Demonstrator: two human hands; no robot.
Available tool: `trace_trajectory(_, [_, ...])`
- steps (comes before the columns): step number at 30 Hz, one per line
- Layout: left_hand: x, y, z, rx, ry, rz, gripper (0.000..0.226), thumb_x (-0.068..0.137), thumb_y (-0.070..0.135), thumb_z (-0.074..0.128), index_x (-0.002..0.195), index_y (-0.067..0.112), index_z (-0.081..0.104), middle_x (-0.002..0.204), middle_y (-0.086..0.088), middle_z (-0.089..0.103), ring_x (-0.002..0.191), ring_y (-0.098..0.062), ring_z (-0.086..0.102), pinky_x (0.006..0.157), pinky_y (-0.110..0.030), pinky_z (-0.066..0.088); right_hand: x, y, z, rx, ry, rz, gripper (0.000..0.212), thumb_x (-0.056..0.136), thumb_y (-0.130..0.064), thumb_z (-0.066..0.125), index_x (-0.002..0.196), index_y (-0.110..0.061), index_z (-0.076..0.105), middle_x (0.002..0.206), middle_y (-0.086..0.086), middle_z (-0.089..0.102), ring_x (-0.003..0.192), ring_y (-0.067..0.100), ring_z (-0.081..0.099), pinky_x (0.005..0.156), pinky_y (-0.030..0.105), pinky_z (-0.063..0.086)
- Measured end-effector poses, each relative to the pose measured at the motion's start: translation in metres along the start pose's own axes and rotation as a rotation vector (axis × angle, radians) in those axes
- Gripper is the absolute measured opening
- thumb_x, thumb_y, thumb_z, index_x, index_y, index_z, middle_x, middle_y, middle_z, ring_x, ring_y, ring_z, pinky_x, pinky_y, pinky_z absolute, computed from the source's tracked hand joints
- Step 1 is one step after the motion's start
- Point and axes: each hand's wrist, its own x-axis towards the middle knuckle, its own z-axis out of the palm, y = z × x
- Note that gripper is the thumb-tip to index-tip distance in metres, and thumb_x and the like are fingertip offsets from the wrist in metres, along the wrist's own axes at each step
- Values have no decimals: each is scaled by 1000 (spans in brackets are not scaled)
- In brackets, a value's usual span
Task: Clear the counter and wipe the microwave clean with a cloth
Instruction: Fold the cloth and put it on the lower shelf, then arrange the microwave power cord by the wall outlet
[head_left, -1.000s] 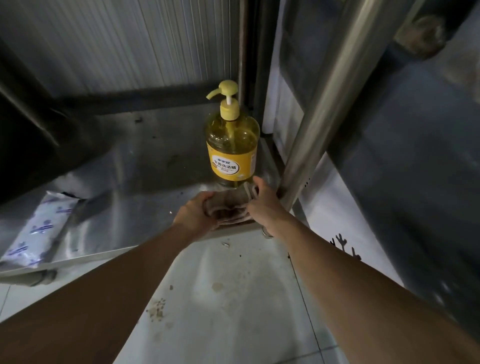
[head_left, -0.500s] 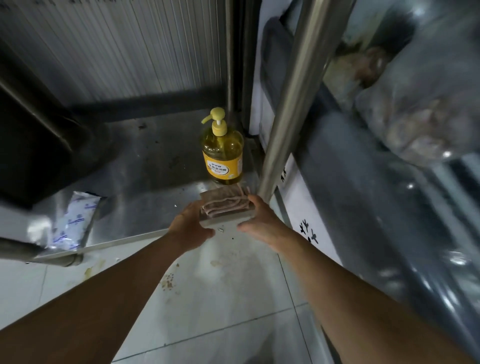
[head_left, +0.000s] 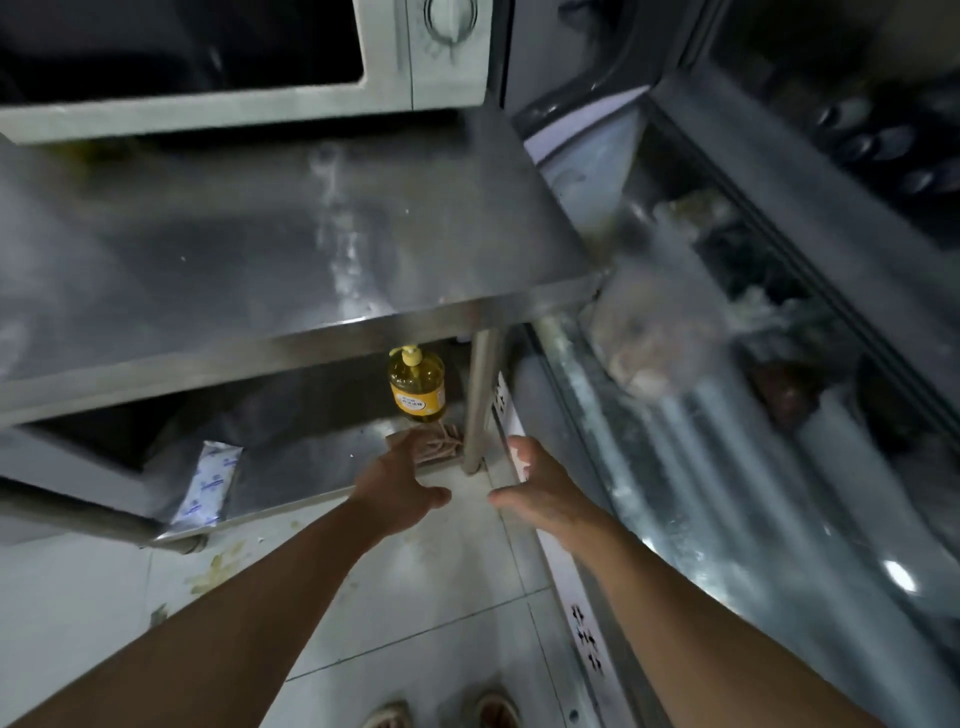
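Hovering left hand (head_left: 400, 486), right hand (head_left: 540, 486) spread | cloth (head_left: 439, 444) on lower shelf (head_left: 291, 467)

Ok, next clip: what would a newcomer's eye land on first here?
Probably the yellow pump bottle, the one bright thing, standing at the right end of the lower shelf under the steel counter. Next come the two hands, left and right, open in front of that shelf, with a folded cloth lying beyond the left one. The white microwave sits on the counter above.
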Motion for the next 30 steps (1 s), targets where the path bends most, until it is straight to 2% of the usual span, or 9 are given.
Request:
trace_trajectory(4, [-33, 57, -19, -33, 0, 41, 67, 76, 9, 75, 134, 17, 42, 127, -6, 56, 112, -19, 54, 90, -25, 41, -38, -27, -33, -1, 41, 0, 84, 73, -14, 73, 144, -21, 28, 148, 7, 32, 133, 21, 36, 96, 26, 36])
trace_trajectory(10, [-74, 128, -45, -58, -1, 94, 62, 75, 3, 73, 130, 15, 46, 119, -8, 56, 110, -26, 56, 93, -38, 50, -80, -73, -85, 33, 65, -62, 85, 76, -11, 73, 146, -20, 25, 151, 5, 29, 137, 20, 31, 100, 27, 33])
trace_trajectory(15, [-93, 177, -71, -57, 45, 131, 56, 75, 6, 72, 125, 17, 49, 111, -1, 59, 107, -19, 58, 92, -32, 49, -106, -112, -128, 70, 62, -144, 83, 78, -11, 73, 146, -19, 25, 151, 2, 28, 138, 20, 29, 107, 31, 33])
trace_trajectory(17, [-97, 194, -84, -37, 63, 147, 56, 76, 7, 70, 126, 20, 48, 110, 0, 59, 104, -18, 59, 88, -26, 48, -113, -127, -143, 88, 74, -178, 79, 77, -9, 74, 142, -19, 30, 146, 3, 34, 128, 15, 37, 98, 26, 37])
trace_trajectory(21, [-104, 229, -108, -76, 109, 154, 66, 78, 2, 69, 135, 11, 39, 119, -6, 53, 106, -21, 55, 85, -19, 46, -123, -157, -169, 77, 78, -226, 79, 73, -10, 75, 139, -22, 33, 122, -4, 45, 101, 4, 42, 77, 12, 40])
trace_trajectory(23, [-109, 245, -121, -64, 137, 166, 67, 79, 8, 71, 136, 15, 38, 123, -6, 50, 104, -14, 49, 75, -11, 40, -127, -171, -179, 70, 84, -242, 85, 72, -11, 77, 142, -23, 30, 131, -2, 44, 110, 9, 44, 88, 18, 42])
trace_trajectory(26, [-115, 267, -142, -31, 200, 187, 67, 80, 17, 72, 137, 22, 37, 129, -4, 49, 114, -15, 48, 83, -19, 41, -134, -196, -191, 53, 90, -291, 88, 71, -13, 78, 143, -24, 28, 143, 1, 38, 128, 18, 39, 102, 32, 39])
trace_trajectory(28, [-118, 278, -155, -21, 247, 190, 67, 80, 15, 72, 137, 21, 38, 128, -4, 51, 116, -17, 49, 91, -25, 44, -136, -213, -198, 51, 76, -317, 79, 72, -12, 78, 137, -27, 34, 127, -4, 44, 115, 13, 47, 88, 25, 44])
trace_trajectory(30, [-121, 287, -166, 10, 288, 198, 67, 79, 14, 72, 136, 21, 39, 127, -4, 52, 115, -18, 51, 95, -29, 45, -137, -229, -203, 59, 61, -339, 66, 73, -11, 76, 125, -32, 39, 104, -16, 45, 88, -2, 48, 65, 13, 42])
